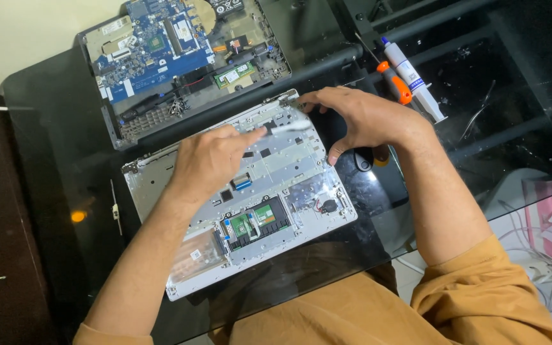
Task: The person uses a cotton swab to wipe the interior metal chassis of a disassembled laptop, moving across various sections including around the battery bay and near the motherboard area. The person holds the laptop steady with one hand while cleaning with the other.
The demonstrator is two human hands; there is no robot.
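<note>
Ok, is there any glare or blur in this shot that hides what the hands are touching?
Head view: motion blur smears the white strip between the left hand and right hand; a bright reflection sits on the glass table by the right thumb; the silver laptop cover is evenly lit.

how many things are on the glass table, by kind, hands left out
Silver laptop keyboard shell, underside up: 1
Dark laptop base with blue circuit board: 1
Orange-handled screwdriver: 1
White syringe-shaped paste tube with blue cap: 1
Total: 4
</note>
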